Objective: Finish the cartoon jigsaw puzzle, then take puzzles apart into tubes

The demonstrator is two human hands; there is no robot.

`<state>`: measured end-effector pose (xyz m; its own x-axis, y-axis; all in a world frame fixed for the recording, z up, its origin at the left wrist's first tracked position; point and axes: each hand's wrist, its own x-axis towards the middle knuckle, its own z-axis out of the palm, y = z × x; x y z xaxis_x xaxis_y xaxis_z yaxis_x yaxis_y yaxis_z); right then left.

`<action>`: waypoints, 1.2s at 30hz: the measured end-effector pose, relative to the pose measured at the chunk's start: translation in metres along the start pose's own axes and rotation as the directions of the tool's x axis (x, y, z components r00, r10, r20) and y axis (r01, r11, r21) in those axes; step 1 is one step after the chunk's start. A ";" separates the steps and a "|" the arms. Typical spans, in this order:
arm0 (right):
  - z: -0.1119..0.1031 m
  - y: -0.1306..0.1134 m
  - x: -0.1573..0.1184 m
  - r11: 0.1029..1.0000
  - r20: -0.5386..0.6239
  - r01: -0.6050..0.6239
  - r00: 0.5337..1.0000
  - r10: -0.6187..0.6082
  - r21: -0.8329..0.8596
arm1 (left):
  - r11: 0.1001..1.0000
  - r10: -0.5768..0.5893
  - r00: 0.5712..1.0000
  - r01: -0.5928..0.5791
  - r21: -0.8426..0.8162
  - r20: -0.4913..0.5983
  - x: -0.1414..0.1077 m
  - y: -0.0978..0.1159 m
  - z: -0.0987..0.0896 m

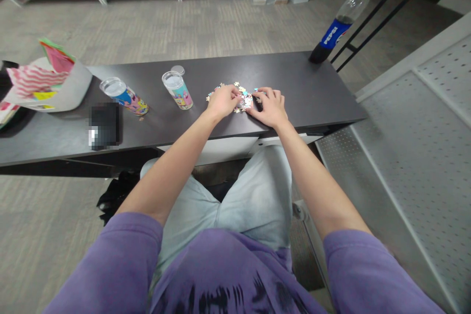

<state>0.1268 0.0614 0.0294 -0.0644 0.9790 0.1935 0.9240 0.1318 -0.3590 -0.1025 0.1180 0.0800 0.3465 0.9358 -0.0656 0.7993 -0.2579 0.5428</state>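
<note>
A pile of small multicoloured jigsaw pieces (246,102) lies on the dark tabletop between my hands. My left hand (222,101) is at the pile's left side, its thumb and fingers drawn together over the pieces. What sits between those fingertips is too small to make out. Across from it, my right hand (271,107) rests at the pile's right edge, with thumb and curved fingers apart around some pieces. More loose pieces show beyond the left hand, and a few are partly hidden under both hands.
Left of the pile stand a clear-lidded teal canister (178,92) and a blue patterned canister (127,98), with a round lid (178,69) behind. A blurred black object (106,125) and a white bag (75,89) are farther left. A Pepsi bottle (333,34) stands at the table's (294,71) far right corner.
</note>
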 end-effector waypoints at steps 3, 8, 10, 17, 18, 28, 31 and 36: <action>-0.002 -0.002 0.000 0.999 0.047 0.044 0.998 -0.044 0.005 | 1.000 0.013 0.999 -0.013 0.000 -0.030 -0.004 -0.006 -0.007; -0.003 -0.002 0.002 0.997 0.079 0.079 0.994 -0.079 0.015 | 1.000 0.020 0.999 -0.019 0.020 -0.050 -0.011 -0.015 -0.011; -0.003 -0.001 0.002 0.996 0.082 0.087 0.993 -0.088 0.019 | 0.999 0.027 0.998 -0.026 0.019 -0.054 -0.013 -0.016 -0.010; -0.004 0.000 0.002 0.996 0.095 0.087 0.992 -0.088 0.018 | 0.995 0.103 0.993 -0.104 0.000 -0.059 -0.016 -0.022 -0.008; -0.005 0.000 0.002 0.996 0.094 0.086 0.992 -0.087 0.017 | 0.993 0.118 0.991 -0.118 0.003 -0.068 -0.017 -0.023 -0.007; -0.001 0.003 0.002 0.996 0.071 0.087 0.994 -0.087 0.005 | 0.957 0.281 0.959 -0.282 0.065 0.020 -0.035 -0.030 -0.002; 0.001 0.005 0.003 0.996 0.068 0.092 0.993 -0.092 0.004 | 0.954 0.290 0.957 -0.291 0.070 0.019 -0.037 -0.032 -0.004; 0.004 0.008 0.004 0.996 0.073 0.090 0.993 -0.089 -0.008 | 0.971 0.229 0.972 -0.224 0.082 -0.056 -0.037 -0.039 -0.005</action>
<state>0.1324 0.0671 0.0236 -0.1738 0.9722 0.1571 0.9176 0.2178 -0.3326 -0.1491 0.0944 0.0660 0.4924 0.8637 0.1078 0.7384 -0.4801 0.4736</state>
